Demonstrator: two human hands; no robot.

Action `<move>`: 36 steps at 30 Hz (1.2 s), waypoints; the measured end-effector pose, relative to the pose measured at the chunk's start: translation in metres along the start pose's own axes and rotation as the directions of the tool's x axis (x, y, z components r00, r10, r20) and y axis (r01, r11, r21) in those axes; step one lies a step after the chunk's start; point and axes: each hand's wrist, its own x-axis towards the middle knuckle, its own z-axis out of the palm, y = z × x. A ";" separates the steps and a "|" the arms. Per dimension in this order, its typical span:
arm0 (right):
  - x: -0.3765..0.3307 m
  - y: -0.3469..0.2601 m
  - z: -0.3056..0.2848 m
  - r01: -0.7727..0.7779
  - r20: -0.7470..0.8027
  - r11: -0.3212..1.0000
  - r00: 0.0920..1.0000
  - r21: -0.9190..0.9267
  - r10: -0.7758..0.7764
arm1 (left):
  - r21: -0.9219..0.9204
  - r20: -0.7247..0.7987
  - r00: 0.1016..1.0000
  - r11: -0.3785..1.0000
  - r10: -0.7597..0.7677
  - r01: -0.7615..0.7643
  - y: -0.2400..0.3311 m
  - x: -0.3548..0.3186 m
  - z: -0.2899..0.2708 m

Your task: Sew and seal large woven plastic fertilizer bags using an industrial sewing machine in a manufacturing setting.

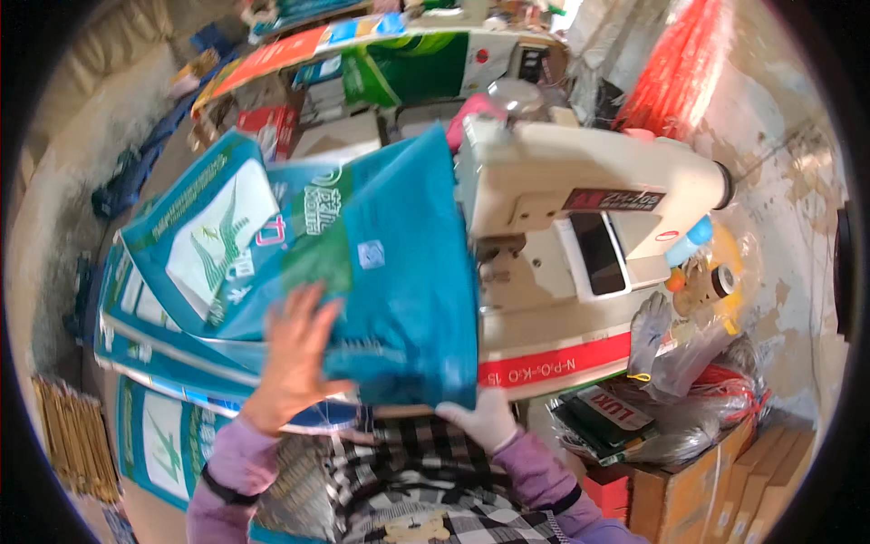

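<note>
A large teal printed plastic bag lies across the left part of a cream sewing machine, its right edge running beside the needle area. My bare left hand rests on the near part of the bag, fingers spread and holding nothing. In a white glove, my right hand is at the bag's near right corner, with the corner between thumb and fingers; its fingertips are partly hidden. More teal printed bags lie stacked under the left side. A phone with a dark screen stands against the machine.
A red-striped board edges the machine bed. On the right are a loose grey glove, clear plastic wrapping and cardboard boxes. Red plastic strands hang at the back right. A bundle of brown strips stands at left.
</note>
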 end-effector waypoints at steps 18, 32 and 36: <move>0.011 -0.157 0.040 0.596 0.451 0.802 0.710 0.026 -0.542 | 0.519 0.095 0.629 0.577 -0.772 0.631 -0.264 -0.257 -0.057; 0.256 -0.149 0.145 0.497 -0.113 0.737 0.790 -0.457 -0.603 | -0.481 -0.003 0.922 0.809 -0.387 0.338 -0.231 -0.007 -0.037; 0.199 -0.124 0.090 0.558 0.324 0.775 0.822 -0.296 -0.468 | -0.109 0.356 0.789 0.816 -0.502 0.568 -0.195 0.018 0.033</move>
